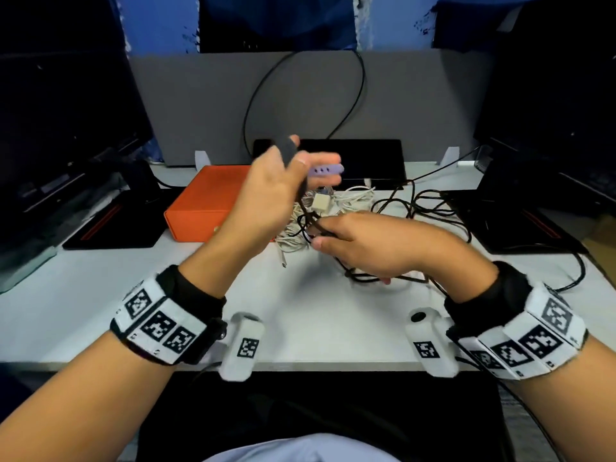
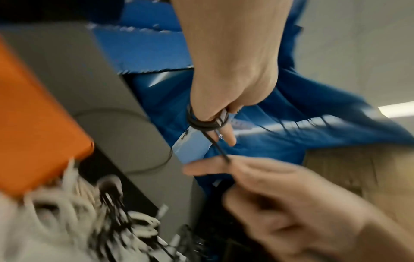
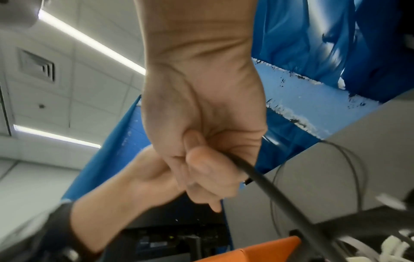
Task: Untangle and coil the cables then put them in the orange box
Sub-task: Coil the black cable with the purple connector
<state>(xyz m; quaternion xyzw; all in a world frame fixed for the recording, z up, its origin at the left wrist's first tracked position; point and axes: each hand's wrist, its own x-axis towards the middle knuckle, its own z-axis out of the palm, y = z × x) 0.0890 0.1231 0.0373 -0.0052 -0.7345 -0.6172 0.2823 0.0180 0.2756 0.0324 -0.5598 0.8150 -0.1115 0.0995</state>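
Note:
My left hand [image 1: 300, 161] is raised above the white table [image 1: 100, 311], and a black cable [image 1: 305, 208] is wound in a small coil [image 2: 206, 123] round its fingers. A purple strap [image 1: 325, 170] sticks out past those fingers. Lower and to the right, my right hand [image 1: 320, 233] pinches the same black cable [image 3: 257, 174] between thumb and fingers, a short taut stretch away from the coil. The rest of the black cable [image 1: 433, 208] lies loose on the table to the right. A tangle of white cables [image 1: 346, 198] sits behind my hands. The orange box [image 1: 203, 205] stands closed at the left.
Dark monitors [image 1: 66, 111] flank the table on both sides, each on a black base [image 1: 113, 228]. A black slab [image 1: 350, 161] lies in front of the grey partition [image 1: 416, 105]. A thin black wire [image 1: 360, 88] loops up the partition.

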